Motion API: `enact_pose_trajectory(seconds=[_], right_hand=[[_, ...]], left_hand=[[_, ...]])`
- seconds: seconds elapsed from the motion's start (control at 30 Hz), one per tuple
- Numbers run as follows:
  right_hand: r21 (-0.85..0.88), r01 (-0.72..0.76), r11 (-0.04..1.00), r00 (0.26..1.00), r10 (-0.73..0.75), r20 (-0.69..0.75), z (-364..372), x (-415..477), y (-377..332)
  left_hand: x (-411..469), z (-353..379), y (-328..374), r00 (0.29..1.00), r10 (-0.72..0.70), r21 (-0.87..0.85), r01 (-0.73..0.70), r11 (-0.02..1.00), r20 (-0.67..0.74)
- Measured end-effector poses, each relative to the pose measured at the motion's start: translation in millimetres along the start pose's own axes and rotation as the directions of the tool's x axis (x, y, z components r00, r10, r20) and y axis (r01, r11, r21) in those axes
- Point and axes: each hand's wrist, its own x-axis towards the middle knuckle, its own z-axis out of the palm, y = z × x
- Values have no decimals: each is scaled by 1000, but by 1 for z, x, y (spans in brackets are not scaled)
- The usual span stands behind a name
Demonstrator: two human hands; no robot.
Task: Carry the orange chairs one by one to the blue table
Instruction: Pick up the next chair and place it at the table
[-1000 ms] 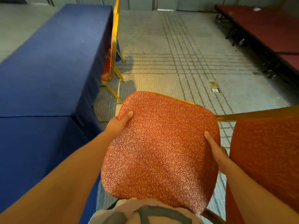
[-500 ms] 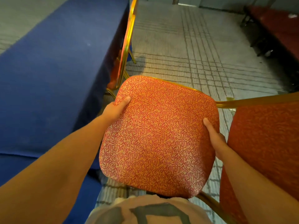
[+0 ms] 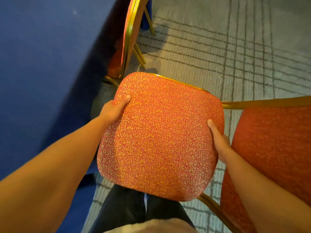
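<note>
1. Compared with a second ago, I see the blue table much closer. Its draped edge now runs right beside the carried orange chair. The second orange chair, parked against the table further along, has come from well ahead to just past the carried seat.
2. I take that to mean the carry is nearly over. What remains is setting this chair down at the table next to the parked one.
3. The left hand grips the seat edge nearest the table, thumb lying on the patterned fabric. The right hand grips the far edge the same way. Fingers under the seat are hidden.
4. The seat faces up, roughly level and off the carpet. The backrest stands on the side away from the table, so I judge the seat front points at the table.
5. The long axis, legs to backrest top, looks roughly upright. The legs are hidden.
</note>
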Motion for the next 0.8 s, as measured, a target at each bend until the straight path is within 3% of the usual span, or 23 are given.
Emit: enact_pose_trajectory(seconds=[0.23,0.47,0.8], right_hand=[[-34,-145,989,989,146,37,60,100,36],[-113,-118,987,991,124,44,131,197,75],[-174,-186,967,982,188,-7,182,278,124]], left_hand=[[107,12,-45,990,-128,36,130,991,-52],[212,22,-112,977,-171,13,174,985,-128],[296,43,-183,974,-202,2,203,979,-105]])
